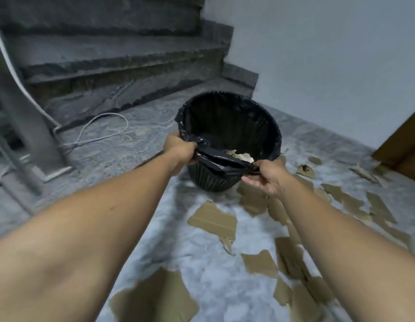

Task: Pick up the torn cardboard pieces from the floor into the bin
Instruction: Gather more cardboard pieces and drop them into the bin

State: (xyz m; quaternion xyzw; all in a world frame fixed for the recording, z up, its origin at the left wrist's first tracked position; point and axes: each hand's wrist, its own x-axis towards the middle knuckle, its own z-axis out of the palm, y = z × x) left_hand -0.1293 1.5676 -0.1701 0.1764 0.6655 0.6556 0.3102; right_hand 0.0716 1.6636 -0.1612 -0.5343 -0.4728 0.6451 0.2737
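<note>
Both our hands hold the liner (pixel 219 157) at the near rim of the bin (pixel 211 182): left hand (pixel 180 148) gripping one end, right hand (pixel 268 178) pinching the other. Cardboard (pixel 213 221) lies strewn on the floor (pixel 202 275) beside the bin, with some scraps (pixel 242 156) inside it.

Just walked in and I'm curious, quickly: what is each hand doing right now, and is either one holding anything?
Left hand: closed, gripping the black liner at the rim of the bin.
Right hand: closed, pinching the same liner.
</note>
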